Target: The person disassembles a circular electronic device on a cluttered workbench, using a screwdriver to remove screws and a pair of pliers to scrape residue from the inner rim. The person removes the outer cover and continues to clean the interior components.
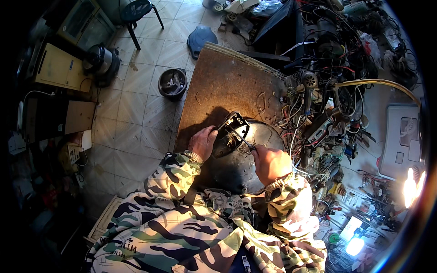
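A round, dark metal body (227,172) with a scuffed top lies on the brown wooden bench, close in front of me. Over its far left part stands a tilted black plate (238,122) with small bright fittings. My left hand (203,143) is closed at the left edge of this plate, thumb and fingers pinching it. From the right, my right hand (272,164) grips a screwdriver (244,140) in its closed fingers. Its thin shaft points up and left, and the tip reaches the fittings by the plate. Whether the tip touches one of them is too small to tell.
The wooden bench (223,77) stretches away ahead. Tangled cables and tools (314,123) crowd its right side, under a bent brass-coloured lamp arm (382,82). A bucket (172,83) and a black stool (136,11) stand on the tiled floor at left; a grey case (387,154) lies far right.
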Motion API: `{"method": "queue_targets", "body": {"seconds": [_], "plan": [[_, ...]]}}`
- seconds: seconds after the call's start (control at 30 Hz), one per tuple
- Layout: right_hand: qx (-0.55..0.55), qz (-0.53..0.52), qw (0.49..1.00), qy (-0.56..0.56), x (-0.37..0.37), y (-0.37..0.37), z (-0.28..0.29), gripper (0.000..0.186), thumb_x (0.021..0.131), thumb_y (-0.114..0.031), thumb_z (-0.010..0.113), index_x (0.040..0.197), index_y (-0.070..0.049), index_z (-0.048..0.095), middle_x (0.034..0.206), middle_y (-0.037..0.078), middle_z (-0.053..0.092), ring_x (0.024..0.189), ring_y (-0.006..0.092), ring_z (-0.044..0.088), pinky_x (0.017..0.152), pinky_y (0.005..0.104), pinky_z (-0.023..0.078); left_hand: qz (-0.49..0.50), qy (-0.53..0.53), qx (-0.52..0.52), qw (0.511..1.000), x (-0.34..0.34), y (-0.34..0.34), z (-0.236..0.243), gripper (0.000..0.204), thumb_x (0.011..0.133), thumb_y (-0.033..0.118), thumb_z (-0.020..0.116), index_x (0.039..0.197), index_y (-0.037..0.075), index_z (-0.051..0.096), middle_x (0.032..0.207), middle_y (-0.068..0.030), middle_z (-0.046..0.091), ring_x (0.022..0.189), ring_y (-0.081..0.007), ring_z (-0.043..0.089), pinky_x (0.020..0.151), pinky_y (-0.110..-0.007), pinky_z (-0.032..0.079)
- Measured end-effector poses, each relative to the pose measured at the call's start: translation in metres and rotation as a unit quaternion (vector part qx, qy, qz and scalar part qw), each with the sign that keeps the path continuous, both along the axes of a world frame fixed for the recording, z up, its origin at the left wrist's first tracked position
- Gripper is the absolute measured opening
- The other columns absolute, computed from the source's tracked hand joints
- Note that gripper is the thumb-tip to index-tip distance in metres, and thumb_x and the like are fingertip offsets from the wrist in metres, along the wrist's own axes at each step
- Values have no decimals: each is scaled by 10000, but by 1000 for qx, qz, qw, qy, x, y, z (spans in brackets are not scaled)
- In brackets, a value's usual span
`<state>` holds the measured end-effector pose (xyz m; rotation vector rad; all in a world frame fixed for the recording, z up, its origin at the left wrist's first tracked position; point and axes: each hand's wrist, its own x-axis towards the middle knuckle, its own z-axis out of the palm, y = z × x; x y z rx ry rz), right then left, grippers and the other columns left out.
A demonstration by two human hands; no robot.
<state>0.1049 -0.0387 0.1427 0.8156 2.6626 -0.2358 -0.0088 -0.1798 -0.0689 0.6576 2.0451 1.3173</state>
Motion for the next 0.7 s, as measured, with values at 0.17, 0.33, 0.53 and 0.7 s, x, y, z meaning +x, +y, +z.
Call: {"method": "queue_targets", "body": {"seconds": [0.17, 0.33, 0.53, 0.7], "plan": [[-96, -93, 988, 77, 7, 8, -3, 182, 904, -252, 638, 936, -91, 718, 758, 192, 680, 722, 399, 669, 652, 472, 533, 0, 6, -5, 1000, 1, 1, -1, 495, 1012, 420, 454, 1185, -12, 623, 1118, -228, 662, 1060, -396, 629, 900, -429, 505], [-177, -161, 966, 97, 9, 17, -1, 217, 897, -254, 647, 1012, -88, 724, 779, 198, 683, 774, 404, 677, 694, 463, 537, -4, 36, 9, 999, 2, 0, -6, 497, 1020, 426, 432, 1180, -6, 618, 1106, -219, 665, 1037, -402, 629, 884, -437, 505], [-412, -384, 818, 115, 21, 47, 6, 336, 947, -246, 577, 1051, 54, 685, 613, 69, 593, 392, 127, 482, 363, 284, 367, -4, 9, 7, 1000, 3, 0, -9, 481, 1022, 415, 426, 1181, 3, 617, 1101, -217, 663, 1040, -396, 627, 881, -436, 503], [-350, -278, 881, 152, 62, 30, -3, 254, 938, -174, 626, 1114, -7, 704, 672, 53, 648, 568, 107, 591, 545, 264, 476, 0, 47, 18, 999, 3, 1, -10, 492, 1024, 421, 427, 1187, -7, 606, 1028, -205, 674, 941, -354, 661, 828, -407, 510]]}}
